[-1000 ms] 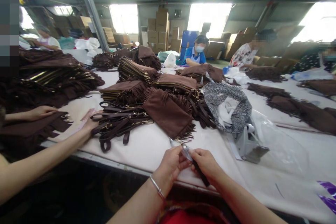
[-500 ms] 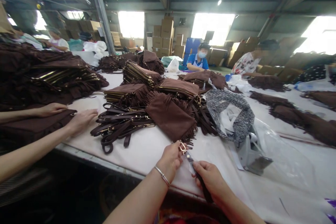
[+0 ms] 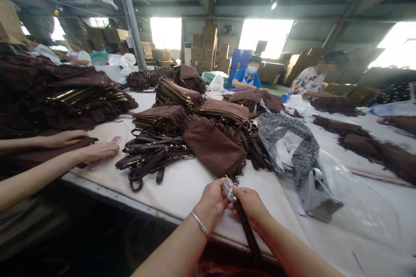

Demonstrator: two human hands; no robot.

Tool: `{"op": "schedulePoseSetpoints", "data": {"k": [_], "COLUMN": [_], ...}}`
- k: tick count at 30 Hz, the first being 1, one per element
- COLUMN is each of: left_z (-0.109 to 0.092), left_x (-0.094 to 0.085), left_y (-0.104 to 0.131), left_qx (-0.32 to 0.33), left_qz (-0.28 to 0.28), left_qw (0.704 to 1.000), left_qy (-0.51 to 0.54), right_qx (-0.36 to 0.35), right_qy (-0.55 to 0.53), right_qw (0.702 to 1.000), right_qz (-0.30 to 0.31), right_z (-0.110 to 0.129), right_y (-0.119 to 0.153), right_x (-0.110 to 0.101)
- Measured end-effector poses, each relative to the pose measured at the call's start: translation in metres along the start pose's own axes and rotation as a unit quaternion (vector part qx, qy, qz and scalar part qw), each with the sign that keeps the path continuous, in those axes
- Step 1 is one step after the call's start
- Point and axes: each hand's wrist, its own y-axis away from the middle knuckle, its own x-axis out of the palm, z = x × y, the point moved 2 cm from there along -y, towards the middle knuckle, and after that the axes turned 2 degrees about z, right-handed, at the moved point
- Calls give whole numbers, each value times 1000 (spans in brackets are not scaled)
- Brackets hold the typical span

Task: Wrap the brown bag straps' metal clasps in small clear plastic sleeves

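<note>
Both my hands meet at the near table edge, over a dark brown wrist strap with a gold clasp. My left hand pinches the clasp end, and a small clear plastic sleeve lies over the metal. Closed on the strap just below the clasp is my right hand; the strap's loose end hangs down past it. Right beyond my hands lies a brown fringed pouch. Left of that pouch, a heap of dark straps with gold clasps rests on the white tabletop.
Stacked brown zip pouches stand behind. At right are a grey knitted item and a clear plastic bag. From the left, a co-worker's hand covers a pink comb beside a brown pouch. Other people sit across the table.
My right hand has moved up the strap to meet my left. The clear sleeve now covers the clasp, which was bare before. A pink comb now shows under the co-worker's hand.
</note>
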Motion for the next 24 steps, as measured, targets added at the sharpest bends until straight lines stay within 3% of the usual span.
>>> {"op": "schedulePoseSetpoints", "data": {"k": [6, 14, 19, 24], "left_z": [-1, 4, 3, 4], "left_x": [-3, -1, 1, 1], "left_y": [7, 16, 11, 9], "left_qx": [8, 25, 2, 13], "left_qz": [-19, -64, -74, -108], "left_qw": [1000, 993, 991, 990], "left_qy": [-13, -91, -115, -94], "right_qx": [-28, -66, -59, 22], "right_qy": [-23, 33, 60, 40], "right_qw": [999, 997, 996, 997], "right_qz": [-7, -39, 7, 68], "right_z": [-1, 1, 6, -22], "right_y": [-15, -13, 15, 56], "right_x": [8, 8, 5, -10]}}
